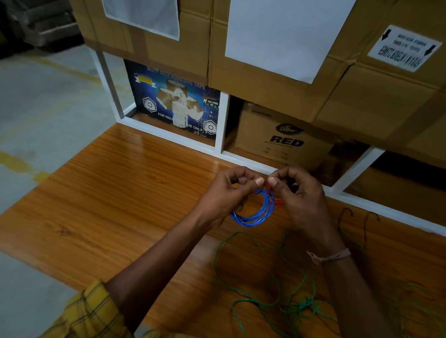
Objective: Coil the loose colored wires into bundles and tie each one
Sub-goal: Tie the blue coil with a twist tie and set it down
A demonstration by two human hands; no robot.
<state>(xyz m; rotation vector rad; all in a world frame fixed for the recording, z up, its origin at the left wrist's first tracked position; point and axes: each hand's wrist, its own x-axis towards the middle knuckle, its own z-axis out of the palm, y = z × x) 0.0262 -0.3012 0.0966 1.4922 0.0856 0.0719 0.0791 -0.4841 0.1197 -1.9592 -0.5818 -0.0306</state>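
Note:
A coiled blue wire bundle hangs between my hands above the wooden table. My left hand pinches the top of the coil with thumb and fingers. My right hand pinches an orange tie wrapped at the coil's upper right side. The thumbs almost touch. Loose green wire lies tangled on the table below my forearms, and more green wire loops at the right. Part of the tie is hidden behind my right hand.
A white shelf frame rises along the table's far edge, holding a blue tape carton and a brown box marked RED. Large cardboard cartons are stacked above. Concrete floor lies to the left.

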